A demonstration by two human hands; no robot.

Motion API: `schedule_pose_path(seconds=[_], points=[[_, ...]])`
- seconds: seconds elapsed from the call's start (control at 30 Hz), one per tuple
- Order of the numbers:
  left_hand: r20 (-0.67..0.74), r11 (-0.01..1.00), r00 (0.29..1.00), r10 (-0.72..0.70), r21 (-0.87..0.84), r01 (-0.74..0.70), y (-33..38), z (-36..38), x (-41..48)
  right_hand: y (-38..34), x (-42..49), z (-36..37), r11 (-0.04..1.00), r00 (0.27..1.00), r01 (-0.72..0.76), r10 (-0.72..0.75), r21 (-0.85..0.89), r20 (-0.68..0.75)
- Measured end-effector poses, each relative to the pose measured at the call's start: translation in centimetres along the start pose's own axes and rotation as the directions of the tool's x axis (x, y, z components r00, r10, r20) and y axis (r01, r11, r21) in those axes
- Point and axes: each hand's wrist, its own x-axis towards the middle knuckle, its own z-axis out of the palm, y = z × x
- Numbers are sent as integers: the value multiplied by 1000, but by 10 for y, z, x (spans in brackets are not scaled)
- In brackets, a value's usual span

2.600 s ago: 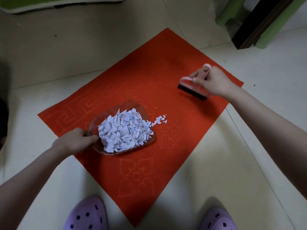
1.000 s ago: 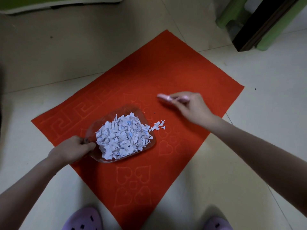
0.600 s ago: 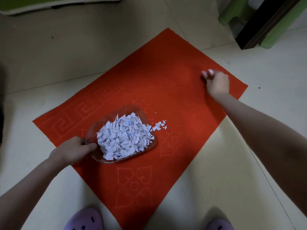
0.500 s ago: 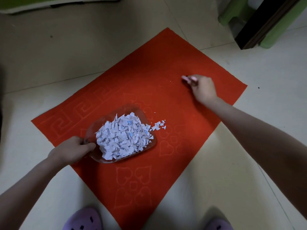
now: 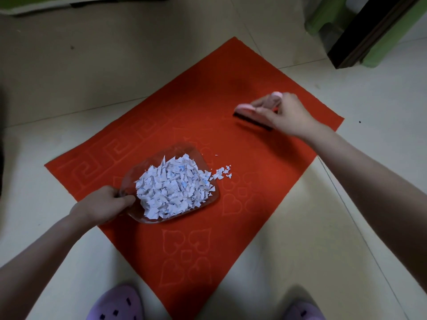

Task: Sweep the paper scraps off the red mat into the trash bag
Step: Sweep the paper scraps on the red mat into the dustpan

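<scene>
The left hand (image 5: 101,205), grip round the clear dustpan (image 5: 161,155), pins it flat on the red mat (image 5: 265,181) at 8 o'clock so its paper scraps (image 5: 173,188) don't spill; a few lie past its lip. The right hand (image 5: 288,116), grip round the pink brush (image 5: 248,113) at 2 o'clock, likely sweeps those next.

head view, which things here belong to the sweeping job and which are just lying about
Job: red embossed mat; clear plastic dustpan, gripped by the left hand; heaped white paper scraps; loose scraps beside its lip; pink dark-bristled hand brush, held by the right hand.
Lying about: green plastic stool; dark wooden panel; purple perforated slippers, worn.
</scene>
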Motion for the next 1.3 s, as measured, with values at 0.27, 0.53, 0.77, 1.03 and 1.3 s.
schedule_pose_path(seconds=[0.27,0.53,0.77,1.03,1.3], points=[[-1,1000,1000,8,3,-8,1,-1,-3,10,46,28,988,979,-142,150,-66,139],[-3,1000,1000,15,11,-15,-1,0,-1,7,1,-22,985,958,-111,71,131,277],[-15,999,999,31,40,-30,-1,1,0,23,41,13,962,948,-265,272,59,-168],[-7,999,1000,30,36,-29,-1,1,0,-10,35,11,990,889,-126,139,-59,437],[-9,998,999,43,55,-43,-1,1,0,21,5,-12,975,975,-222,222,17,24]])
